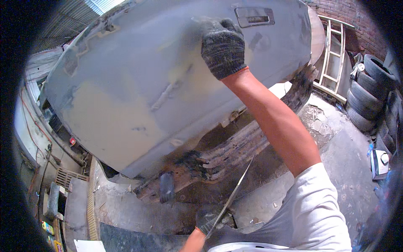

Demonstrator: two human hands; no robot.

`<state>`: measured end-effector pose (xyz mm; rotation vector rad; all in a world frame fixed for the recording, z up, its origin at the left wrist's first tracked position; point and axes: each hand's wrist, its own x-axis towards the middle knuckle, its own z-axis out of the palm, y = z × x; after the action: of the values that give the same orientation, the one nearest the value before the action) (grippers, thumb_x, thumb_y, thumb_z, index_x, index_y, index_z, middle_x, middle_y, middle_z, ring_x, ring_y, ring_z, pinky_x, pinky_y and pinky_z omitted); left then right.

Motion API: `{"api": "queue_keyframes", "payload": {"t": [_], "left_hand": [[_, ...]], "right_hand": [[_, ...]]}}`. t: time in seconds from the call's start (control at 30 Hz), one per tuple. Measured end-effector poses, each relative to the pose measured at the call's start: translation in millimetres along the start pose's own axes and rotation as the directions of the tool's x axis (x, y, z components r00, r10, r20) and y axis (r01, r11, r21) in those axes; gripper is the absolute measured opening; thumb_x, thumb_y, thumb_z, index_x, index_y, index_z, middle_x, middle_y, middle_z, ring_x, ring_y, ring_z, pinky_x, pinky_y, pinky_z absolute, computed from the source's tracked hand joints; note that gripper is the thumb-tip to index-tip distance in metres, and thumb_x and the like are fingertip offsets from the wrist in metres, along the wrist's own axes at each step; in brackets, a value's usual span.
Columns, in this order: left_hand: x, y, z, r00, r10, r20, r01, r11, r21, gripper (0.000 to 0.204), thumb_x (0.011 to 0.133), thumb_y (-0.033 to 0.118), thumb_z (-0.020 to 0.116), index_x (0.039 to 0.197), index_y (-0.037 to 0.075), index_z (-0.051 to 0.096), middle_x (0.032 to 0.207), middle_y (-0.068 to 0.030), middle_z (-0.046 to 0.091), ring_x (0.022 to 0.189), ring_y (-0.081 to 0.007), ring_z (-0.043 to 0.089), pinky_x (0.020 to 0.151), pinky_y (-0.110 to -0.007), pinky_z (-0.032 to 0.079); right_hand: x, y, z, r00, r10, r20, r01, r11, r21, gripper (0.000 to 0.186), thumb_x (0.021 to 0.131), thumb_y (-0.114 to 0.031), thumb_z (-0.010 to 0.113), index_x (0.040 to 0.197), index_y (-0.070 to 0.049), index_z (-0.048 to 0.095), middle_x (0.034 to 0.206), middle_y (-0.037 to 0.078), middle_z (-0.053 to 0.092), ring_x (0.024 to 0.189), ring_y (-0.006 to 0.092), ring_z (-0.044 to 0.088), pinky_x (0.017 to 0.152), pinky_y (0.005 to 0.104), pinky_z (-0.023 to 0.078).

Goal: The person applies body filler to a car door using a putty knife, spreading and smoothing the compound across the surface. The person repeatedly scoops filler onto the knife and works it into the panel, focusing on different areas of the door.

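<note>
A grey car door panel [138, 71] with tan filler patches [117, 122] fills the upper middle. My right hand [223, 48], in a dark knitted glove with an orange cuff, is against the panel just left of the recessed handle [255, 17]. Its fingers are curled and slightly blurred; whatever they hold is hidden. Low in the picture, my left hand [205, 221] wears the same kind of glove and is closed at a long thin flat strip [233, 194], seen nearly edge-on and slanting up to the right. My body partly hides that hand.
Below the door runs a rusty sill [235, 149], with a dark block [166, 187] at its left part. Stacked tyres [364, 101] and a pale wooden frame [333, 56] stand at the right by a brick wall [369, 25]. A grate [69, 177] lies at the left.
</note>
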<state>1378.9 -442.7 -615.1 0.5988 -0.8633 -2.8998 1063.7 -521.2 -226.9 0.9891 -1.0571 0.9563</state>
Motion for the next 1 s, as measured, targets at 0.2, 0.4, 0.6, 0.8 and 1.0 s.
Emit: {"api": "queue_keyframes", "payload": {"t": [0.2, 0.4, 0.6, 0.8, 1.0], "left_hand": [[-2, -6, -31, 1.000, -0.013, -0.005, 0.014, 0.969, 0.247, 0.026, 0.095, 0.016, 0.057, 0.111, -0.002, 0.066, 0.089, -0.0111, 0.069, 0.061, -0.0128, 0.059, 0.048, -0.023, 0.044], [0, -2, -33, 0.992, -0.113, -0.053, 0.118, 0.985, 0.126, 0.044, 0.097, 0.027, 0.050, 0.124, -0.008, 0.055, 0.078, -0.0103, 0.065, 0.050, -0.0110, 0.054, 0.038, -0.022, 0.040], [2, 2, -14, 0.986, -0.063, -0.151, 0.082, 0.989, 0.120, 0.037, 0.099, 0.022, 0.049, 0.125, -0.005, 0.056, 0.084, -0.0056, 0.067, 0.059, -0.0089, 0.059, 0.046, -0.020, 0.042], [6, 11, 0, 0.993, -0.120, 0.022, 0.118, 0.989, 0.094, 0.041, 0.095, 0.021, 0.057, 0.127, -0.004, 0.053, 0.080, -0.0074, 0.063, 0.058, -0.0111, 0.057, 0.046, -0.021, 0.041], [14, 22, 23, 0.990, -0.050, 0.134, 0.033, 0.991, 0.127, 0.032, 0.096, 0.024, 0.057, 0.120, 0.003, 0.055, 0.068, -0.0002, 0.054, 0.051, -0.0083, 0.050, 0.046, -0.021, 0.040]], "right_hand": [[-8, -54, 9, 0.995, -0.019, 0.098, 0.016, 0.999, 0.029, 0.036, 0.079, -0.006, 0.051, 0.113, -0.001, 0.059, 0.086, 0.014, 0.066, 0.077, 0.0275, 0.064, 0.082, 0.0392, 0.049], [-23, -122, 5, 0.989, 0.025, 0.149, -0.052, 0.983, 0.179, 0.031, 0.079, -0.005, 0.051, 0.109, 0.001, 0.059, 0.091, 0.015, 0.067, 0.079, 0.0302, 0.065, 0.080, 0.0420, 0.050], [-29, -93, -44, 0.977, -0.086, 0.197, -0.018, 0.879, 0.476, 0.035, 0.074, 0.003, 0.055, 0.110, 0.001, 0.058, 0.092, 0.017, 0.066, 0.080, 0.0335, 0.064, 0.078, 0.0424, 0.051], [-105, -14, -141, 0.905, -0.164, 0.393, -0.024, 0.902, 0.432, 0.058, 0.074, 0.004, 0.057, 0.131, 0.000, 0.051, 0.116, 0.015, 0.064, 0.093, 0.0334, 0.064, 0.085, 0.0418, 0.050], [-187, -16, -219, 0.767, -0.231, 0.599, 0.001, 0.933, 0.359, 0.044, 0.079, -0.012, 0.063, 0.123, -0.012, 0.061, 0.125, 0.007, 0.062, 0.109, 0.0276, 0.059, 0.094, 0.0425, 0.046]]}}
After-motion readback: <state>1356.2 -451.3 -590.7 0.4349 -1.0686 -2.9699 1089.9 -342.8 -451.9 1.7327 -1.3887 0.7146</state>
